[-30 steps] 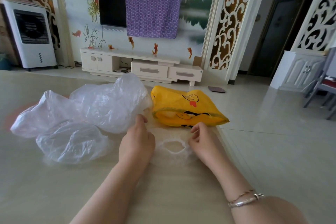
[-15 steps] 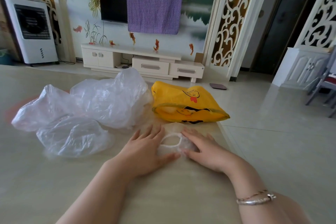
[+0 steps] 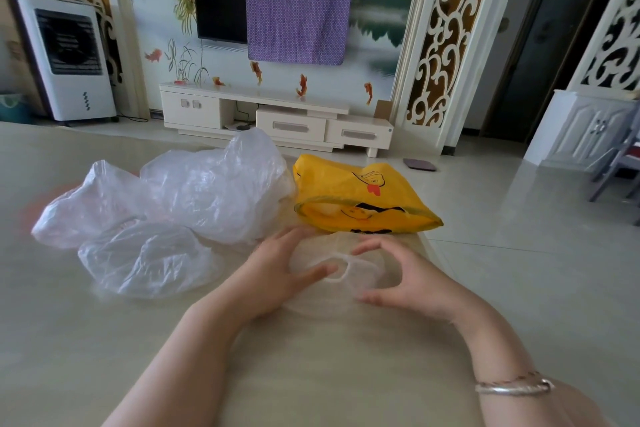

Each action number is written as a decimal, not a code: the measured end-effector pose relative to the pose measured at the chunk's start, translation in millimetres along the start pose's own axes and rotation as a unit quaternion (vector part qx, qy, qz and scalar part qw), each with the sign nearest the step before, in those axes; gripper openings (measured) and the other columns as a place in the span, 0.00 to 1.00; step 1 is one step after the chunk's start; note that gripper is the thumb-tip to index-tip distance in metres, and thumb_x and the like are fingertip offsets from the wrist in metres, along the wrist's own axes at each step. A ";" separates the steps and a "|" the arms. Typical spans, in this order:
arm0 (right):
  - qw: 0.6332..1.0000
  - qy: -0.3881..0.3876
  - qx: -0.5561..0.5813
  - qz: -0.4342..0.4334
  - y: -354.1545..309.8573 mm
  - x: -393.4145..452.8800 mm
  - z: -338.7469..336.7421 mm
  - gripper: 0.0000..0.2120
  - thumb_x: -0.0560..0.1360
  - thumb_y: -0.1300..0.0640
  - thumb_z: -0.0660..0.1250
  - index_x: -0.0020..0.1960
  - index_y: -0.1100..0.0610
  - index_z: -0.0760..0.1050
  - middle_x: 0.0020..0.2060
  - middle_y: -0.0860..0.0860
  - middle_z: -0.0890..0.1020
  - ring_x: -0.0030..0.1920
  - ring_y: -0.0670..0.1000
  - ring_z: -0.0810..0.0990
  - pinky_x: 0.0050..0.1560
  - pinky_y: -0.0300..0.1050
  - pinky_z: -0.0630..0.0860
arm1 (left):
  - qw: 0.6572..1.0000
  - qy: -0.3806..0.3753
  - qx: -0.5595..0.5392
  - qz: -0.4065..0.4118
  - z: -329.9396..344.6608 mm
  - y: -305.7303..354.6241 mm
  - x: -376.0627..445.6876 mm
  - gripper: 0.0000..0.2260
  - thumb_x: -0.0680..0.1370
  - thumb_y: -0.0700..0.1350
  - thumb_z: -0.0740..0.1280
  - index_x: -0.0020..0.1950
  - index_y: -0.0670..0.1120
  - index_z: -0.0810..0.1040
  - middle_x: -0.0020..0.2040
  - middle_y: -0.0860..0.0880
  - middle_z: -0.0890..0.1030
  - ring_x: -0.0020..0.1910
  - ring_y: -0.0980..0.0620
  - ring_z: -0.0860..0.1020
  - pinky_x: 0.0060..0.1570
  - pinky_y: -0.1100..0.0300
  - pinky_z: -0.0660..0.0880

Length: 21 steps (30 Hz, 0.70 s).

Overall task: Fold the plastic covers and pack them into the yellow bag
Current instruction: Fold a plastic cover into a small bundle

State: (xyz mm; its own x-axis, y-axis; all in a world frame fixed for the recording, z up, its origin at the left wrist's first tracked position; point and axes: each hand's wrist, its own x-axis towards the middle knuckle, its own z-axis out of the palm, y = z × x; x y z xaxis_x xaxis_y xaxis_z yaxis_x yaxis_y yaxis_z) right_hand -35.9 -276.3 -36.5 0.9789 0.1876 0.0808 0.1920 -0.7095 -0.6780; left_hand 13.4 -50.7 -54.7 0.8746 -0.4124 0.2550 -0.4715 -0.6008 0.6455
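Clear cover [image 3: 349,270] at frame center on the desk [image 3: 329,374], below the yellow bag [image 3: 360,201]. Flimsy, slippery stuff, so I'd grab its elastic rim. Left hand [image 3: 277,274] pressing flat, right hand [image 3: 412,277] spread, loosely curved.

Both bare forearms reach forward over the table [image 3: 86,340], the left hand [image 3: 273,274] lying flat with fingers spread and thumb pointing inward, the right hand [image 3: 412,279] arched, fingers seemingly lifted off the table, a bangle on its wrist.
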 end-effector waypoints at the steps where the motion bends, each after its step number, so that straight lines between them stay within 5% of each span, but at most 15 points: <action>1: 1.000 -0.020 -0.013 0.007 0.5 0.5 1.0 0.26 0.64 0.43 0.79 0.58 0.35 0.72 0.68 0.35 0.65 0.68 0.36 0.63 0.66 0.36 0.60 | 0.999 0.032 -0.039 0.008 -2.2 0.6 -0.1 0.23 0.71 0.63 0.69 0.63 0.58 0.73 0.63 0.59 0.73 0.62 0.63 0.70 0.59 0.71 0.64; 3: 0.998 -0.053 -0.033 0.015 -0.1 0.5 3.3 0.24 0.66 0.45 0.78 0.57 0.35 0.72 0.66 0.34 0.64 0.67 0.35 0.62 0.66 0.35 0.59 | 0.995 0.070 -0.075 0.020 -5.9 1.7 -1.4 0.13 0.71 0.56 0.73 0.52 0.54 0.78 0.53 0.58 0.77 0.49 0.64 0.73 0.47 0.75 0.67; 6: 0.997 -0.035 -0.063 -0.005 0.2 3.1 7.5 0.15 0.70 0.48 0.75 0.54 0.38 0.75 0.62 0.33 0.66 0.66 0.32 0.61 0.66 0.33 0.58 | 0.996 0.038 -0.077 0.009 -8.1 4.7 -6.7 0.12 0.68 0.54 0.76 0.44 0.51 0.77 0.42 0.57 0.76 0.40 0.61 0.73 0.40 0.72 0.69; 10: 0.990 0.071 -0.107 -0.051 -3.8 9.0 16.8 0.02 0.75 0.49 0.69 0.45 0.46 0.78 0.55 0.35 0.70 0.61 0.33 0.65 0.60 0.27 0.61 | 0.999 -0.040 -0.020 -0.014 -4.0 4.5 -10.1 0.23 0.61 0.64 0.77 0.47 0.56 0.73 0.48 0.59 0.72 0.42 0.63 0.71 0.40 0.71 0.69; 13: 0.987 0.123 -0.074 -0.072 -7.6 9.6 19.0 0.04 0.77 0.51 0.68 0.43 0.48 0.77 0.50 0.38 0.75 0.56 0.36 0.72 0.54 0.26 0.66 | 0.999 -0.047 0.017 0.019 -2.0 -0.4 -10.4 0.26 0.61 0.64 0.77 0.49 0.58 0.68 0.52 0.63 0.68 0.50 0.66 0.68 0.46 0.71 0.68; 15: 0.988 0.129 -0.040 -0.077 -9.3 8.0 17.1 0.05 0.78 0.51 0.66 0.44 0.50 0.77 0.44 0.41 0.79 0.50 0.40 0.76 0.51 0.33 0.72 | 0.999 -0.029 0.022 0.039 -1.2 -2.6 -9.8 0.21 0.66 0.56 0.76 0.48 0.58 0.67 0.51 0.63 0.68 0.50 0.66 0.68 0.46 0.70 0.68; 18: 0.993 0.107 0.001 -0.060 -9.3 7.8 15.8 0.07 0.78 0.47 0.64 0.44 0.48 0.77 0.40 0.41 0.81 0.46 0.41 0.79 0.50 0.41 0.76 | 0.999 0.019 -0.022 0.035 -2.4 -4.1 -5.4 0.09 0.75 0.45 0.69 0.45 0.54 0.70 0.45 0.58 0.74 0.41 0.59 0.72 0.38 0.68 0.68; 21: 0.997 0.074 0.016 -0.018 -8.9 8.3 17.6 0.11 0.70 0.42 0.72 0.48 0.44 0.75 0.45 0.39 0.79 0.47 0.37 0.76 0.48 0.33 0.72 | 0.998 0.043 -0.051 0.007 -5.6 -6.5 -2.9 0.06 0.78 0.42 0.65 0.41 0.44 0.73 0.35 0.55 0.73 0.34 0.57 0.69 0.33 0.67 0.64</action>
State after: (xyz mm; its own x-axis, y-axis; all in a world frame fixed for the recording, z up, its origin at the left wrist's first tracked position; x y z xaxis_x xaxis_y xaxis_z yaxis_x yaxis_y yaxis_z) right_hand -30.7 -256.5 -42.7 0.9714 0.1086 0.2112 0.2273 -0.6822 -0.6949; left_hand 14.6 -41.8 -55.6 0.8760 -0.3585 0.3225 -0.4744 -0.5211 0.7095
